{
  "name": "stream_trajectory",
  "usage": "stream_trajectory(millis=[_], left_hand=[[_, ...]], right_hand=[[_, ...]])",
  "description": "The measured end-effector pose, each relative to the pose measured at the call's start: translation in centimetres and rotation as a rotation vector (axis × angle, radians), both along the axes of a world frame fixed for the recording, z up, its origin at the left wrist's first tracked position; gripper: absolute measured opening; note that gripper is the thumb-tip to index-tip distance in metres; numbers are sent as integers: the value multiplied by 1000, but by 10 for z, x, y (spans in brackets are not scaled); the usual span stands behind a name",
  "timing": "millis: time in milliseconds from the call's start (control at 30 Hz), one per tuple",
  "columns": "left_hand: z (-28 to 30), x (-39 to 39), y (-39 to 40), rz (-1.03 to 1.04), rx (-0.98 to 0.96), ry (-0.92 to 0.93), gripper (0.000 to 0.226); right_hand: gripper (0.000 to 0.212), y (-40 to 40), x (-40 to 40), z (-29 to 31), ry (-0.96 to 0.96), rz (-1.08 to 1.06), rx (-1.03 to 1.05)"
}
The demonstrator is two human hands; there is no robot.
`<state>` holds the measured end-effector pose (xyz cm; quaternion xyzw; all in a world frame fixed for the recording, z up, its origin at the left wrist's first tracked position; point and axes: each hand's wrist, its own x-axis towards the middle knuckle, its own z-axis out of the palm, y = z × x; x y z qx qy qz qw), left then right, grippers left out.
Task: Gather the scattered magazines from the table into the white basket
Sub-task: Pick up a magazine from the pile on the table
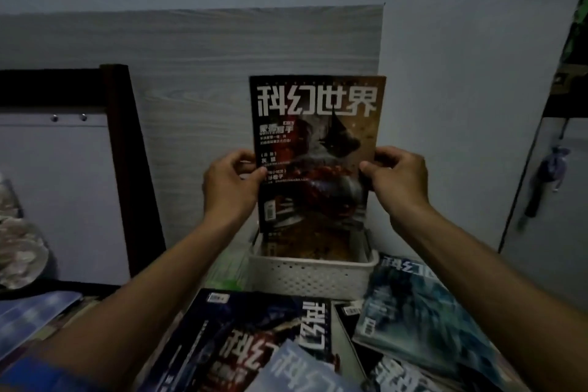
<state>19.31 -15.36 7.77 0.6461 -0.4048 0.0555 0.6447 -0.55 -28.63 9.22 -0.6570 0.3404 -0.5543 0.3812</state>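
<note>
While my left hand (230,183) pinches the left edge of the red-and-brown magazine (315,149) and my right hand (397,177) pinches its right edge, thumbs on the cover and fingers curled behind, I hold it upright, cover facing me, directly above the white basket (310,275). Both hands are clamped on that magazine at about mid-height. Its bottom edge hangs just over the basket's opening; whether it touches what is inside I cannot tell.

Inside the basket, other magazines (305,248) already stand on edge, dark and hard to make out. The basket itself is perforated plastic and sits at the far side of the table, close to the wall.

Nearer to me than the basket, the table surface is almost wholly covered. A dark blue magazine (254,337) lies flat just in front of the basket, title turned sideways. To the right of the basket a teal magazine (423,321) lies tilted, its far corner beside the basket's right wall, overlapping a black magazine (350,328) beneath it. A pale blue magazine (299,369) overlaps the dark blue one at the near edge of view. Far to the left of the basket lies a light blue booklet (28,318).

Behind the basket a grey wood-grain panel (206,51) leans flat against the pale wall (461,73). Left of the basket stands a dark wooden frame (127,143) around a white board. The room is dim.
</note>
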Motion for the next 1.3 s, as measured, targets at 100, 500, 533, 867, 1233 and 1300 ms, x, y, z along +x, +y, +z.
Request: stream_trajectory(millis=[100,500,533,867,1233,1300], left_hand=[[-25,17,-27,33,117,-60,15],[-102,41,-48,163,346,-191,11],[-101,41,-48,149,350,-196,12],[-99,31,-46,179,530,-245,23],[-117,-53,74,-258,630,-468,16],[-118,-71,97,-318,801,-590,23]], right_hand=[[18,-24,20,-29,107,-100,26],[4,-49,41,-103,358,-185,-102],[4,-49,40,-104,382,-207,-110],[23,-51,35,-106,740,-304,-167],[14,71,-80,-117,670,19,-363],[11,95,-105,-116,729,100,-403]])
